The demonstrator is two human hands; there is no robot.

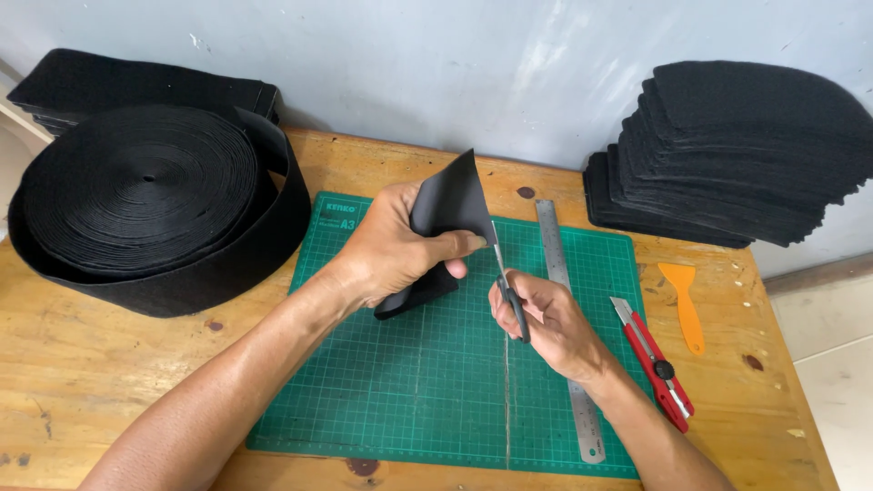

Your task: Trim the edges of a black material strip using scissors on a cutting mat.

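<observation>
My left hand (391, 250) holds a folded piece of black felt (450, 200) upright above a green cutting mat (427, 391). My right hand (550, 323) grips small scissors (509, 286) with dark handles. The blades point up and meet the lower right corner of the felt, just beside my left thumb. The felt's lower end (418, 295) hangs below my left palm, close to the mat.
A steel ruler (556, 250) lies along the mat's right side. A red utility knife (657, 364) and an orange scraper (685, 305) rest on the wooden table (109, 364). A big roll of black felt strip (145, 195) sits left; a stack of cut felt pieces (737, 155) sits back right.
</observation>
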